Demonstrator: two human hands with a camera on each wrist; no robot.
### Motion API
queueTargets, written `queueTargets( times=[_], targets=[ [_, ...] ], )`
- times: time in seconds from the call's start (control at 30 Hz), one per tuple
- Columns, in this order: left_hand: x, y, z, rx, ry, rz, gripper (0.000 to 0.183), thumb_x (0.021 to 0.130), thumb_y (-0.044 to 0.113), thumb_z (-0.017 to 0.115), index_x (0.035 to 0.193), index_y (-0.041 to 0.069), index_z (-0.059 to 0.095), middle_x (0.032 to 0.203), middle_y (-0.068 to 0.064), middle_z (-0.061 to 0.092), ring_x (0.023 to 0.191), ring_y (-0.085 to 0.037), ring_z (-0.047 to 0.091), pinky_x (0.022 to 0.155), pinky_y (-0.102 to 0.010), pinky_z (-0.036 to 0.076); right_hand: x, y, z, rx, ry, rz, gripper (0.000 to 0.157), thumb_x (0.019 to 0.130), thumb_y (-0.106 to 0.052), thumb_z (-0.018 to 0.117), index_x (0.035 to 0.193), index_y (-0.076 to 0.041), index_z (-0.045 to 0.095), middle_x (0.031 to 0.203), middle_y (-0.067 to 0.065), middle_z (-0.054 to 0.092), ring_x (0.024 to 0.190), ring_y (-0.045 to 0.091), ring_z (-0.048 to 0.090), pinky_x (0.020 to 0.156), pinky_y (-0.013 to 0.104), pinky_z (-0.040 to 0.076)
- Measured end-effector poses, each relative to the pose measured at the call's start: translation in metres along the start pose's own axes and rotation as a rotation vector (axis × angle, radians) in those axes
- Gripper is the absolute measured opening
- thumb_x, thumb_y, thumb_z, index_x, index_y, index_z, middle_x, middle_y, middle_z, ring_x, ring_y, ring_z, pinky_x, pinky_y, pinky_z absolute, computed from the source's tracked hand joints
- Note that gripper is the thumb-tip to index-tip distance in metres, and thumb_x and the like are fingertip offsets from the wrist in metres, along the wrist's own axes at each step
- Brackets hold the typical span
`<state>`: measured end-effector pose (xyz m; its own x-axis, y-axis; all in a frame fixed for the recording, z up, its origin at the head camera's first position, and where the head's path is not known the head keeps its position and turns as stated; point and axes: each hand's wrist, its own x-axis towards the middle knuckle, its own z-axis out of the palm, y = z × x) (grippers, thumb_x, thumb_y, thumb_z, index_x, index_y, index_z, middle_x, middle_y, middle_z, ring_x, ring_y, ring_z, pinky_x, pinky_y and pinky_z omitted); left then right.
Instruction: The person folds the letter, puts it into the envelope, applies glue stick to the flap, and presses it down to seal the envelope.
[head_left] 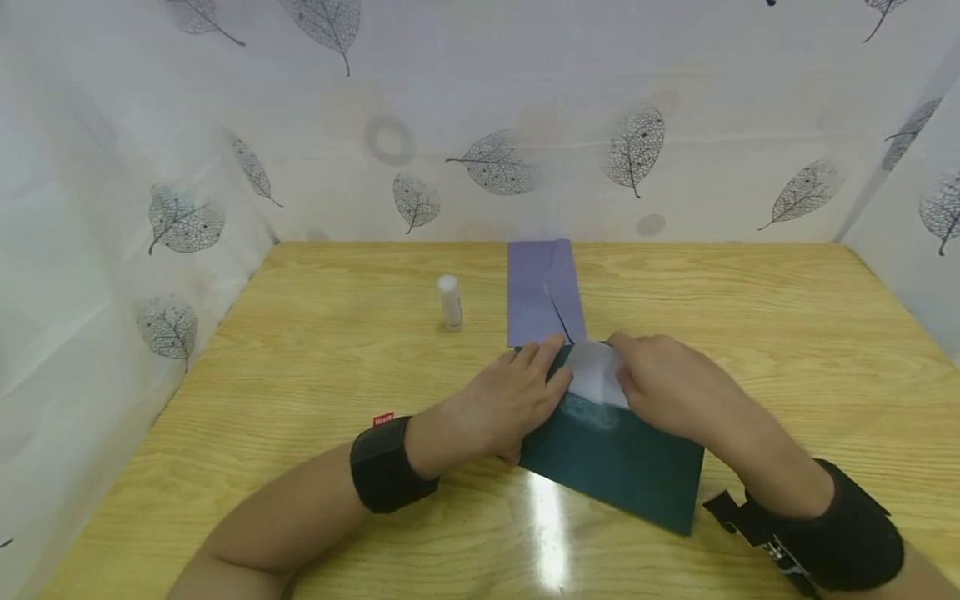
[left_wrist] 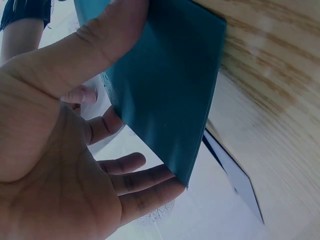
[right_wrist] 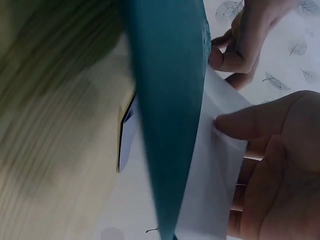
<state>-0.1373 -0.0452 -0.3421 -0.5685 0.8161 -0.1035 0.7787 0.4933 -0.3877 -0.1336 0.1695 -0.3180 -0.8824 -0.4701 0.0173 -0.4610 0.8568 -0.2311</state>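
Observation:
A dark green envelope (head_left: 615,462) is held up off the table, tilted, between both hands. A white paper part (head_left: 596,372) shows along its far edge; whether it is the flap's inner side or a separate sheet, I cannot tell. My left hand (head_left: 506,404) grips the envelope's left end, its thumb (left_wrist: 107,32) on the green face and its fingertips at the far edge. On the other side, my right hand (head_left: 667,383) pinches the white paper (right_wrist: 212,150) between thumb and fingers. Beyond the hands a purple envelope (head_left: 532,292) lies on the table.
A white capped glue stick (head_left: 451,304) stands on the wood-grain table (head_left: 337,333), left of the purple envelope. A white leaf-patterned curtain (head_left: 525,108) hangs along the table's back and sides. Each wrist wears a black strap (head_left: 390,465).

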Motion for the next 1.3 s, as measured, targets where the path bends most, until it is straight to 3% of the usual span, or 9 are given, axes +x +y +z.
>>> queueTargets(
  times=[0.17,0.4,0.53,0.87,0.97,1.13,1.3],
  targets=[
    [0.001,0.000,0.000,0.005,-0.004,-0.006,0.112,0.041,0.067,0.080,0.124,0.007,0.034,0.140,-0.022,0.020,0.106,-0.025,0.041,0.084,-0.032,0.044,0.000,-0.003,0.002,0.000,0.016,0.021,0.028,0.086,-0.004,0.046,0.113,-0.004,0.056,0.096,0.009,0.063,0.072,0.016,0.054,0.058,0.033,0.047],
    [0.001,0.000,0.000,0.003,-0.033,-0.009,0.110,0.041,0.068,0.079,0.122,0.008,0.036,0.140,-0.021,0.022,0.106,-0.025,0.042,0.085,-0.033,0.045,0.002,-0.005,0.008,0.070,-0.053,-0.139,0.025,0.083,0.007,0.053,0.098,-0.009,0.063,0.089,0.004,0.064,0.080,0.017,0.060,0.067,0.034,0.052],
    [0.001,0.000,0.000,0.014,-0.042,-0.010,0.113,0.041,0.069,0.078,0.126,0.008,0.035,0.140,-0.020,0.023,0.105,-0.024,0.044,0.085,-0.033,0.046,0.003,-0.003,0.009,0.104,0.004,-0.113,0.025,0.082,0.007,0.055,0.098,-0.012,0.063,0.090,0.003,0.065,0.079,0.015,0.060,0.066,0.034,0.052],
    [0.001,0.001,-0.001,0.048,-0.042,-0.022,0.106,0.042,0.072,0.075,0.119,0.009,0.038,0.139,-0.017,0.029,0.097,-0.023,0.047,0.077,-0.031,0.047,0.006,-0.003,0.017,0.178,-0.021,-0.190,0.022,0.083,0.004,0.057,0.097,-0.013,0.057,0.084,-0.002,0.060,0.075,0.011,0.057,0.065,0.032,0.050],
    [0.002,0.001,-0.002,0.050,-0.066,-0.019,0.107,0.044,0.074,0.074,0.120,0.009,0.037,0.139,-0.017,0.029,0.098,-0.023,0.047,0.077,-0.032,0.047,0.006,-0.002,0.019,0.175,-0.038,-0.213,0.017,0.084,0.001,0.057,0.093,-0.013,0.059,0.086,-0.003,0.062,0.076,0.009,0.058,0.066,0.030,0.051],
    [0.003,0.000,-0.003,0.048,-0.116,-0.036,0.110,0.044,0.078,0.070,0.123,0.010,0.036,0.139,-0.015,0.029,0.099,-0.023,0.048,0.078,-0.032,0.048,0.005,0.002,0.017,0.166,0.002,-0.221,0.017,0.083,0.000,0.056,0.090,-0.012,0.066,0.084,-0.003,0.064,0.069,0.004,0.055,0.063,0.029,0.050],
    [0.002,-0.002,-0.002,0.039,-0.157,-0.040,0.109,0.042,0.081,0.067,0.120,0.011,0.036,0.128,-0.010,0.035,0.093,-0.021,0.048,0.073,-0.030,0.048,0.007,0.000,0.020,0.140,-0.023,-0.258,0.014,0.083,-0.003,0.059,0.093,-0.008,0.067,0.088,-0.001,0.066,0.077,0.009,0.059,0.067,0.031,0.051]
  ],
)
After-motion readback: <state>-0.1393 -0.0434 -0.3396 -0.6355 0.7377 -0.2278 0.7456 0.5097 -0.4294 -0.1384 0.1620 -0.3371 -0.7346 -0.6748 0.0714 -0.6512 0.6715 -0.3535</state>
